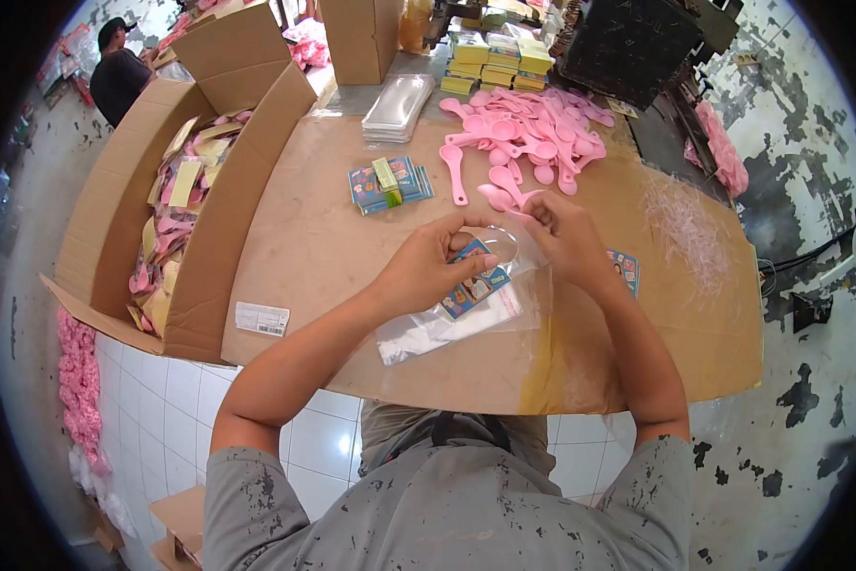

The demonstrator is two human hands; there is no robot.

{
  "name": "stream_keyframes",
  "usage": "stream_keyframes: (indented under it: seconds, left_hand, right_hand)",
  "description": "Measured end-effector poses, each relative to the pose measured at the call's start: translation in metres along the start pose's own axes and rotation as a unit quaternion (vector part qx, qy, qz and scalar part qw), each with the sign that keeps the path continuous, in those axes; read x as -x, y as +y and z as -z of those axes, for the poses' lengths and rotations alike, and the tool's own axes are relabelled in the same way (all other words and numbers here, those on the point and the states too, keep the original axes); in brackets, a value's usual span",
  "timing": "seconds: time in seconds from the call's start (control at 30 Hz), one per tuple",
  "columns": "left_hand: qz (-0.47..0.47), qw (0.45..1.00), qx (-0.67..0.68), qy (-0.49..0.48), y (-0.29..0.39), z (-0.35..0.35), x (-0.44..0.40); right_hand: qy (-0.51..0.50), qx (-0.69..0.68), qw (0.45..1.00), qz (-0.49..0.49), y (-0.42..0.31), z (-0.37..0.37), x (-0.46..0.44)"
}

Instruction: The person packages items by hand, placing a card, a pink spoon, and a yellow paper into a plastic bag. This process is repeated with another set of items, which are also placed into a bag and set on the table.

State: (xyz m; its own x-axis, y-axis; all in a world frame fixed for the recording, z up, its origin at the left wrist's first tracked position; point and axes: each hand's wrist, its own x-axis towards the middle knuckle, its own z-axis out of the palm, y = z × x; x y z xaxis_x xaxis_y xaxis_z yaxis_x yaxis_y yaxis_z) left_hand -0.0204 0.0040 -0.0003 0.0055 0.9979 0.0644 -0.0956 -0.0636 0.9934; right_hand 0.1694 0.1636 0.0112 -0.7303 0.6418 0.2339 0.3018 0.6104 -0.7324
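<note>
The left hand [453, 264] pinches a blue printed card [475, 290], the right hand [567, 234], grip unclear, has a pink spoon [497, 197] beyond its fingertips: seemingly bagging, needing the clear bag [532, 303] open.

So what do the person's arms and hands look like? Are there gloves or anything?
No gloves! The left hand and right hand are bare, and I can't see a watch or bracelet on either wrist. Both arms are bare up to short grey sleeves, speckled with dark, ragged blotches.
</note>
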Motion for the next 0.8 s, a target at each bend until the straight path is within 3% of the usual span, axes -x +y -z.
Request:
stream_keyframes:
  seconds: [0.1, 0.3, 0.4, 0.6, 0.73, 0.8]
  left_hand:
    - [0.013, 1.0, -0.001, 0.006, -0.005, 0.003, -0.002]
    - [0.027, 0.998, -0.048, -0.003, 0.002, 0.003, 0.0]
    - [0.033, 0.998, -0.048, -0.01, 0.004, 0.001, 0.001]
    - [0.039, 0.994, -0.091, -0.034, 0.004, -0.004, 0.002]
    - [0.009, 0.996, -0.07, -0.053, -0.008, -0.007, 0.001]
    - [0.05, 0.995, -0.071, -0.055, -0.006, -0.006, 0.002]
  right_hand:
    - [-0.013, -0.171, 0.985, -0.011, -0.003, 0.025, 0.02]
    - [-0.019, -0.124, 0.992, -0.033, -0.013, 0.055, 0.035]
    - [-0.039, -0.144, 0.989, -0.004, -0.014, 0.047, 0.037]
    - [-0.053, 0.007, 0.991, 0.123, -0.028, 0.036, 0.033]
    - [-0.008, -0.111, 0.988, 0.107, -0.044, 0.016, 0.032]
    - [-0.02, -0.135, 0.988, 0.072, -0.046, 0.015, 0.032]
